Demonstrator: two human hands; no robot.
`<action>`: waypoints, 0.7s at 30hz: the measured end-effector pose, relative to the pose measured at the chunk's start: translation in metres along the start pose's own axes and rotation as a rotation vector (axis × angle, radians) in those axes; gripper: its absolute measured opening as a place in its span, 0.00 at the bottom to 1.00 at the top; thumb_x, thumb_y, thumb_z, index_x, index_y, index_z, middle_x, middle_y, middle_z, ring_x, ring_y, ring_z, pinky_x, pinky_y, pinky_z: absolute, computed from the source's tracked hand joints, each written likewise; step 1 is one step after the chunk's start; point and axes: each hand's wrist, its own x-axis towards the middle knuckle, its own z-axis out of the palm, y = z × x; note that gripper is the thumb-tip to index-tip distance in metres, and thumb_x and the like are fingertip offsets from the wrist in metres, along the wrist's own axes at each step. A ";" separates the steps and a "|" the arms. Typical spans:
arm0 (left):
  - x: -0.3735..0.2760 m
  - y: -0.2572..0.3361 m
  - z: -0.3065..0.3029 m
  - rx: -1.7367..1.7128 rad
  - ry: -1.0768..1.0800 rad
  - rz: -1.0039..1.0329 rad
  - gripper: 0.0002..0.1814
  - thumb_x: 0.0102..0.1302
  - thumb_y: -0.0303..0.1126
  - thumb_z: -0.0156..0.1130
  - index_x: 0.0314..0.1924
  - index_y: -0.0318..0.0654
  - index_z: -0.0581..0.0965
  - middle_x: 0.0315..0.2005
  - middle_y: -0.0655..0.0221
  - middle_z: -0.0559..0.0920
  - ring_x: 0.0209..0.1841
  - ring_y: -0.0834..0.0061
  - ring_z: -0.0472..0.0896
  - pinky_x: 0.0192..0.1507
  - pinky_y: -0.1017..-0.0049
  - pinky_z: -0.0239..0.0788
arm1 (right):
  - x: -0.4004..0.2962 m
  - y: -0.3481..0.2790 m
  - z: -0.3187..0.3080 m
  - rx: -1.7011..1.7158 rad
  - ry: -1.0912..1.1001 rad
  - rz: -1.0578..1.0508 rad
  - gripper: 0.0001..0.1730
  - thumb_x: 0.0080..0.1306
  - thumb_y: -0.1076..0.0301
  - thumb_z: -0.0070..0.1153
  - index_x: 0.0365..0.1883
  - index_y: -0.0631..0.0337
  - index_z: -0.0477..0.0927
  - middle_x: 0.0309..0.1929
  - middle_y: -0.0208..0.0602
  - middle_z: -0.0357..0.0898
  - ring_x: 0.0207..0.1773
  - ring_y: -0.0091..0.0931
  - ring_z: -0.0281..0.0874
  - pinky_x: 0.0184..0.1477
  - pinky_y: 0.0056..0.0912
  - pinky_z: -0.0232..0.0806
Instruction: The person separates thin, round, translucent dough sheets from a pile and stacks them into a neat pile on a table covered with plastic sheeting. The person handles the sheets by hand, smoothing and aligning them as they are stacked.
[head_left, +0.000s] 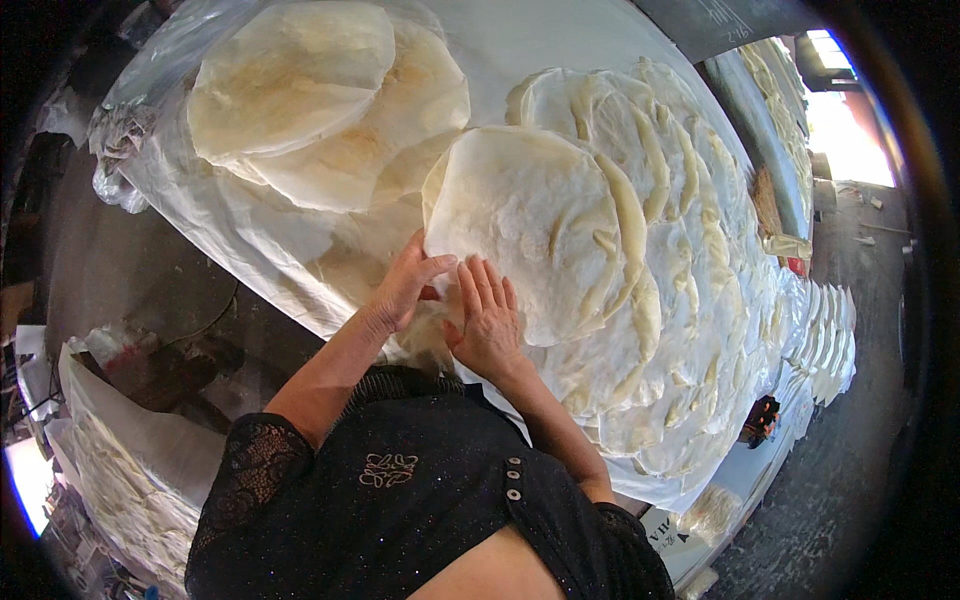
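In front of me a round, thin, cream-coloured sheet (517, 202) lies on top of others like it; its material is not certain. My left hand (412, 281) is at its lower left edge, the thumb over the sheet and the fingers along the rim, apparently holding that edge. Palm down, my right hand (487, 319) rests at the sheet's lower edge with nothing in it, fingers extended and thumb out to the side. Wrinkled overlapping sheets (690, 300) spread to the right. Two smoother, yellower round sheets (292, 82) overlap at the upper left.
White cloth (247, 232) covers the work surface, with crumpled clear plastic (124, 150) at its left corner. More pale sheets lie at the lower left (127, 465) and the far right (829, 341). A dark board (720, 22) with chalk marks is at the top right.
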 end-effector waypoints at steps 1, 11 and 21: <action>-0.003 0.001 0.003 -0.012 -0.032 0.001 0.32 0.61 0.38 0.59 0.64 0.40 0.60 0.50 0.63 0.72 0.49 0.69 0.75 0.44 0.69 0.74 | 0.005 -0.003 0.001 -0.058 0.096 -0.039 0.37 0.54 0.69 0.57 0.64 0.63 0.64 0.67 0.53 0.61 0.71 0.42 0.57 0.68 0.48 0.51; 0.020 -0.016 -0.003 -0.069 -0.090 0.074 0.36 0.62 0.35 0.59 0.68 0.38 0.57 0.58 0.58 0.68 0.56 0.66 0.71 0.56 0.65 0.67 | 0.030 0.122 -0.198 -0.293 0.175 -0.040 0.10 0.65 0.74 0.45 0.39 0.65 0.78 0.35 0.52 0.79 0.36 0.42 0.78 0.37 0.42 0.70; 0.048 -0.031 -0.006 -0.045 -0.102 0.005 0.28 0.58 0.23 0.49 0.61 0.30 0.64 0.52 0.61 0.74 0.54 0.72 0.73 0.58 0.72 0.64 | 0.001 0.042 -0.207 -0.573 0.474 -0.068 0.20 0.64 0.79 0.46 0.52 0.53 0.80 0.43 0.42 0.82 0.39 0.34 0.81 0.42 0.38 0.72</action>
